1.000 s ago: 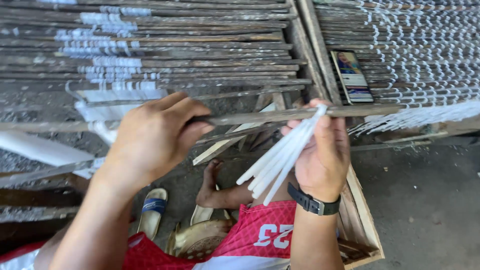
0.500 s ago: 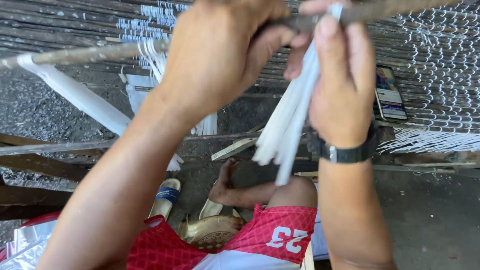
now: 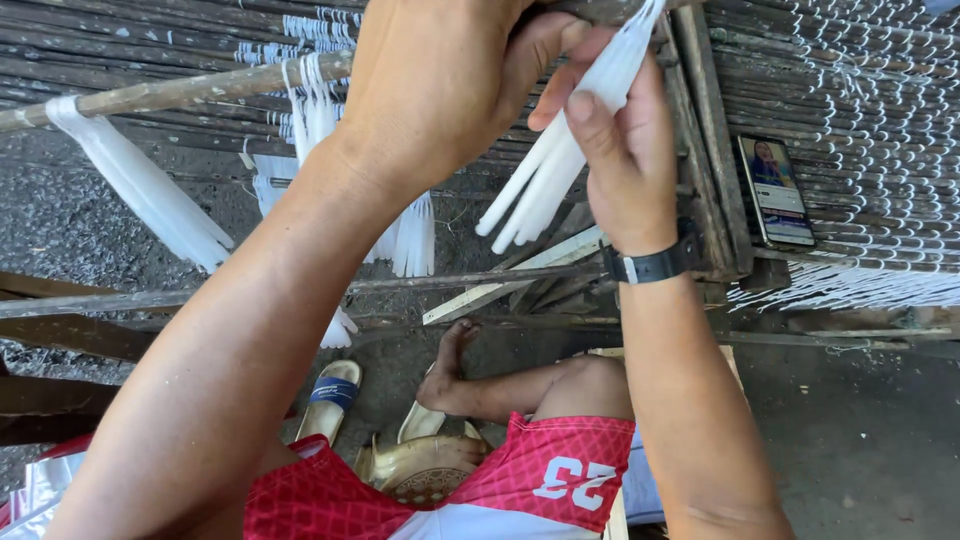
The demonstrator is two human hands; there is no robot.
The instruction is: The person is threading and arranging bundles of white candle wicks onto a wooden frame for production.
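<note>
Nearest, the right hand clasps a bundle of white strips — its grip closed on them. The left hand grips the stick — two tassels hang done, bare stick remaining.

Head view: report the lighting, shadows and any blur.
Head view: soft, even daylight, no glare; the left hand and right hand look sharp, as do the white plastic strips; the dark ground under the grey wooden slat rack lies in shade.
</note>
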